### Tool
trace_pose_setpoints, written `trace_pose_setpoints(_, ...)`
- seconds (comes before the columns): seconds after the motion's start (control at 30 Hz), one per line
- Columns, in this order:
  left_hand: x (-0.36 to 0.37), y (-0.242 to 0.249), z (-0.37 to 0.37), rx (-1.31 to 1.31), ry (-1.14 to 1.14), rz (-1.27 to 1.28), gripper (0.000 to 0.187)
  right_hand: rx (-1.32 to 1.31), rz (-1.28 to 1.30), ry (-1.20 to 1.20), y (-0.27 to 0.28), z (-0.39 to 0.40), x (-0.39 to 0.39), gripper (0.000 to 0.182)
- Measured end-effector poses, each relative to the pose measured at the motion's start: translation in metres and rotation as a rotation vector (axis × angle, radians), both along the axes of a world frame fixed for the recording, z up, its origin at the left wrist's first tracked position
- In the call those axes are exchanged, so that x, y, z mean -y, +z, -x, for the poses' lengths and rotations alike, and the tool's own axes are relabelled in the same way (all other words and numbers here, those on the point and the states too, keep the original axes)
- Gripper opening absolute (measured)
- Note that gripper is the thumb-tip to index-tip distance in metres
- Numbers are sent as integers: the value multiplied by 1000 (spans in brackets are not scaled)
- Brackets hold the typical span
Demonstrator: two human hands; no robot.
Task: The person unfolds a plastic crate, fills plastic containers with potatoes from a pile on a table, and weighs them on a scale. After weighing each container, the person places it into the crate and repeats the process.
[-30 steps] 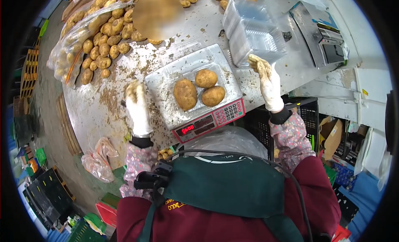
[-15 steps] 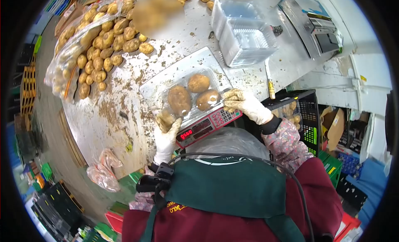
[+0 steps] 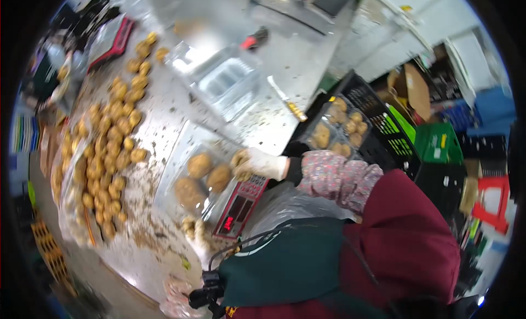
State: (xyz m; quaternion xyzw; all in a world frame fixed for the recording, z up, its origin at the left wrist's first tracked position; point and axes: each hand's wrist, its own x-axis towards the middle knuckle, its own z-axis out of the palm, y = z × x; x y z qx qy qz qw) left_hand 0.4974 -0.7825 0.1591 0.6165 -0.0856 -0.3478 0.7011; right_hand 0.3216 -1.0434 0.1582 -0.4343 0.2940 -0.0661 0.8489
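A clear plastic punnet (image 3: 218, 157) with three large potatoes (image 3: 190, 193) in it rests on the metal plate (image 3: 171, 154) of a red-edged digital scale (image 3: 239, 214). Its red display is lit, the digits blurred. My right hand (image 3: 257, 164), in a soiled white glove, has its fingers curled at the punnet's right edge, above the keypad. At the near left corner of the punnet is my left hand (image 3: 196, 239), gloved too, fingertips a little apart and just below the corner; the wrist is partly hidden by the apron and cable.
Loose potatoes (image 3: 109, 149) spill from a plastic bag on the left. Stacked clear punnets (image 3: 227, 83) and a yellow-and-white marker (image 3: 287, 102) lie beyond the scale. A black crate (image 3: 364, 149) at right holds filled punnets (image 3: 345, 121). Another red-edged scale (image 3: 112, 42) stands far left.
The view has swung to the right, showing more of the crates. My left hand has slipped slightly off the punnet's corner; my right hand stays at its edge. The punnet remains on the scale.
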Motion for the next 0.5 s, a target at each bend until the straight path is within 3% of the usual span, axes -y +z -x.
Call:
trace_pose_setpoints(0.07,17,19,-6,-170,-6,186,31,-1,-28,15,4,8,-3,15)
trace_pose_setpoints(0.13,31,26,-20,-174,-33,278,37,-17,-97,8,11,24,1,14)
trace_pose_setpoints(0.2,44,35,-32,-236,-199,290,42,123,98,241,9,45,14,17)
trace_pose_setpoints(0.27,65,51,-34,-193,-233,173,56,51,254,130,24,74,42,30)
trace_pose_setpoints(0.33,85,49,-47,-364,-343,160,63,101,156,11,24,105,77,39)
trace_pose_setpoints(0.37,108,56,-42,-259,-423,72,63,252,-53,-24,31,119,80,49)
trace_pose_setpoints(0.4,132,55,-25,275,-688,108,61,253,-49,-45,38,130,80,49)
trace_pose_setpoints(0.47,184,81,10,-240,-743,30,57,147,466,31,57,149,71,45)
trace_pose_setpoints(0.5,210,84,29,-214,-850,65,57,179,214,-53,48,161,64,41)
